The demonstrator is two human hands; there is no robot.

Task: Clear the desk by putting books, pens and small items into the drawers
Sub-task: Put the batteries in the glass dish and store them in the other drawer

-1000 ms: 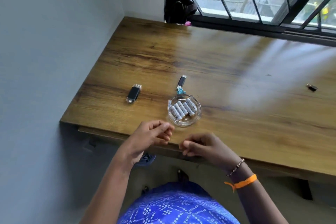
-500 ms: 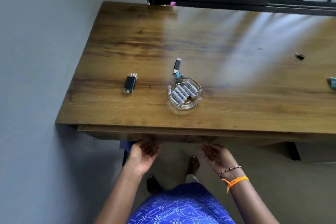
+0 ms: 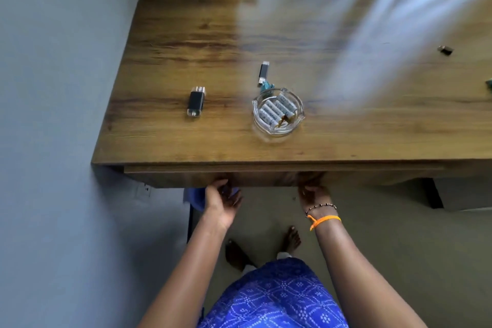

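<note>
Both hands under the front edge of the brown wooden tabletop (image 3: pixel 239 34), palms up: left hand (image 3: pixel 222 201) and right hand (image 3: pixel 314 194) with fingertips hooked beneath the long wooden drawer front (image 3: pixel 266 178), well apart from each other. Grip of each hand curled on that lower edge, as far as visible; fingertips hidden under the wood, so depth of hold not possible to tell. Drawer apparently not yet open. On top, near the front: round clear glass ashtray (image 3: pixel 278 114) holding several white batteries (image 3: pixel 277 110); just behind it a small black flash drive (image 3: pixel 263 70) with a bit of teal; to the left a black lighter-like block with clear ends (image 3: pixel 196 101); far right a tiny dark piece (image 3: pixel 445 50). For a good pull, probably: draw evenly with both hands, straight toward the body, slowly, to avoid jamming one side or shaking the ashtray above. Step back a little to give room.
</note>
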